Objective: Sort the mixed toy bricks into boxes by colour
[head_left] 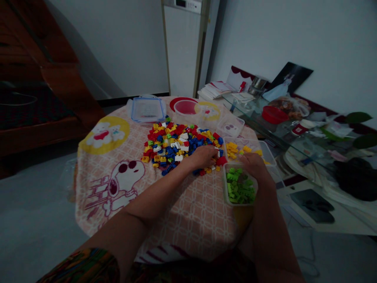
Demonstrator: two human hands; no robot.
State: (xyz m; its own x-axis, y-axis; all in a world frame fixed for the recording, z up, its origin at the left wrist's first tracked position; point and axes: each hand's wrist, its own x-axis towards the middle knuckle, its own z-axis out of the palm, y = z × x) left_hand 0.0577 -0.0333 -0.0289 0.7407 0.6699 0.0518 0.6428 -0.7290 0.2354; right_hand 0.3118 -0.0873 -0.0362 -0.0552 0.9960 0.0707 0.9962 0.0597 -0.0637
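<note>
A heap of mixed toy building bricks [173,143] in red, yellow, blue, white and green lies on the cloth-covered table. At the heap's right front part rests my left hand [204,156], fingers curled down among the bricks; what they hold, if anything, is hidden. My right hand [252,162] is over the near edge of a clear container with yellow bricks [231,150], beside the green ones. Its fingertips are too dark and small to make out. Just below it stands a clear tub [225,188] filled with green bricks [240,186].
A blue-rimmed clear lid or box [148,110], a red-and-pink round container [185,107] and a small clear box [231,126] stand at the table's back. To the right, a cluttered glass shelf [253,114] holds papers, a red bowl [275,114] and a cup [302,127].
</note>
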